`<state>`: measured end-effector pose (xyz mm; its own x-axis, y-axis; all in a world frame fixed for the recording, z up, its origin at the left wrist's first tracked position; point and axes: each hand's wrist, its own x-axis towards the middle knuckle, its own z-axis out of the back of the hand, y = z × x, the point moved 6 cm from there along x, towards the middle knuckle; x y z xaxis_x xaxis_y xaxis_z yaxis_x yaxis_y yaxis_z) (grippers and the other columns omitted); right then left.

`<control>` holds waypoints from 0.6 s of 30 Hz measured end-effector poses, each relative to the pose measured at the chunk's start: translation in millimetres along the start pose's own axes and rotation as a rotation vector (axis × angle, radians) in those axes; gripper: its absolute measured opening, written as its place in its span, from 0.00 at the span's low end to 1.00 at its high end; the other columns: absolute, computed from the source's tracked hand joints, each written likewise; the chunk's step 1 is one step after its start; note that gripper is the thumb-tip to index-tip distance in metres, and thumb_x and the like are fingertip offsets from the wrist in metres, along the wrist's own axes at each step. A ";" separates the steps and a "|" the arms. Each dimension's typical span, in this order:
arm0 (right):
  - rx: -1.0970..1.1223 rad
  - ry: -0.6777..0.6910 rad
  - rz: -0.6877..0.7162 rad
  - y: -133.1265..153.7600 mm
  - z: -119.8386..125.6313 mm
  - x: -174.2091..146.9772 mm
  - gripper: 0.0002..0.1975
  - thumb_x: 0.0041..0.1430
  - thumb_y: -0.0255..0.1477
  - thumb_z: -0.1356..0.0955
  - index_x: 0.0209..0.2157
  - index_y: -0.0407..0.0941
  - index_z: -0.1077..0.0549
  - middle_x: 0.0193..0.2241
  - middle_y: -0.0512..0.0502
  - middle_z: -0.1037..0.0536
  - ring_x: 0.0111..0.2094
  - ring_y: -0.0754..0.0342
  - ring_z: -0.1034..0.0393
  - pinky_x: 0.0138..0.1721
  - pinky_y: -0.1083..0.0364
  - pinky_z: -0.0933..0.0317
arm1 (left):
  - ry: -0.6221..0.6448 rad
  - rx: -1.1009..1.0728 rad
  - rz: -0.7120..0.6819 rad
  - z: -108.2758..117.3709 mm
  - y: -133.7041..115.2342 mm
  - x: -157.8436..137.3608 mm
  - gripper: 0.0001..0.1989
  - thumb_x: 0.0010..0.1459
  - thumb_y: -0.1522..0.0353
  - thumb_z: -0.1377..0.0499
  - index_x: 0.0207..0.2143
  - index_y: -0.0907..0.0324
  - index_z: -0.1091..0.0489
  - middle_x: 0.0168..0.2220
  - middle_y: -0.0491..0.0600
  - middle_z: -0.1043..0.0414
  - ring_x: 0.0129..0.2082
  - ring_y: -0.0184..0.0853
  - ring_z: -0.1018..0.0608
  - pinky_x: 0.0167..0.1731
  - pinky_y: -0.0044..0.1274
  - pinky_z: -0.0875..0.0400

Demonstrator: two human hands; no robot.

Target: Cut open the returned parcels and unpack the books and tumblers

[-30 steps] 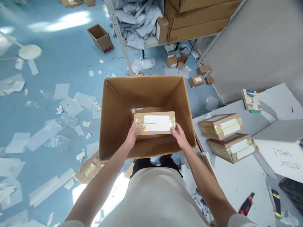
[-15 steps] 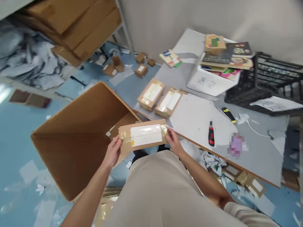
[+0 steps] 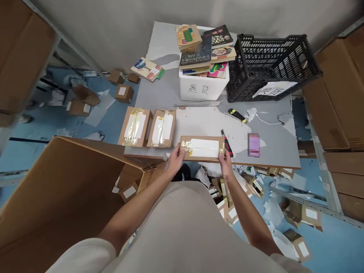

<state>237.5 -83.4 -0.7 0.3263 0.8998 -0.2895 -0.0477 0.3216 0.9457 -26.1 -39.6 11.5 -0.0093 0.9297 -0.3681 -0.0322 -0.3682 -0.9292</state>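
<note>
1 parcel (image 3: 203, 148): we clamp its ends, left hand (image 3: 175, 161) and right hand (image 3: 226, 163), over the near edge of the table (image 3: 199, 119) | 2 boxes (image 3: 161, 129) leftward | 2 cutters: red cutter (image 3: 229, 146) close by our right hand, yellow cutter (image 3: 237, 115) beyond | 1 bin (image 3: 204, 89) of books (image 3: 196, 53), 1 crate (image 3: 239, 87) behind | 1 carton (image 3: 57, 182) crowding our left

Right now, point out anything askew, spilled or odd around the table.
Loose paper and small boxes lie strewn across the floor, like spilled litter. On the table, books heap unevenly above the rim of the white bin, so it looks overfilled. The held box shows no clear damage.
</note>
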 end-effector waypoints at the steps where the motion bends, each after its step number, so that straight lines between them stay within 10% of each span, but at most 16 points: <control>1: 0.003 -0.003 -0.007 -0.7 -0.8 6.1 0.36 0.54 0.50 0.34 0.60 0.47 0.38 0.55 0.41 0.29 0.57 0.45 0.36 0.57 0.46 0.41 | 0.060 -0.011 -0.013 -5.7 0.1 11.4 0.34 0.57 0.56 0.40 0.62 0.59 0.41 0.60 0.53 0.35 0.60 0.43 0.33 0.61 0.33 0.41; 9: -0.108 -0.027 -0.049 2.6 -11.6 41.0 0.36 0.53 0.46 0.32 0.60 0.46 0.39 0.54 0.40 0.28 0.55 0.45 0.34 0.58 0.45 0.42 | 0.225 0.125 -0.047 -23.8 22.6 77.5 0.48 0.52 0.61 0.35 0.67 0.62 0.57 0.66 0.59 0.48 0.65 0.45 0.41 0.64 0.35 0.48; 18: -0.098 0.062 -0.079 -7.6 -15.3 56.1 0.43 0.49 0.43 0.28 0.63 0.46 0.44 0.56 0.39 0.30 0.56 0.45 0.33 0.58 0.45 0.40 | 0.271 0.214 -0.048 -30.0 35.4 68.5 0.50 0.56 0.57 0.39 0.68 0.60 0.68 0.70 0.59 0.66 0.69 0.47 0.57 0.65 0.37 0.49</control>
<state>241.8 -30.8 -26.4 0.2739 0.8861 -0.3740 -0.1175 0.4168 0.9014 2.1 11.0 -47.6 0.2624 0.9005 -0.3468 -0.2358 -0.2887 -0.9280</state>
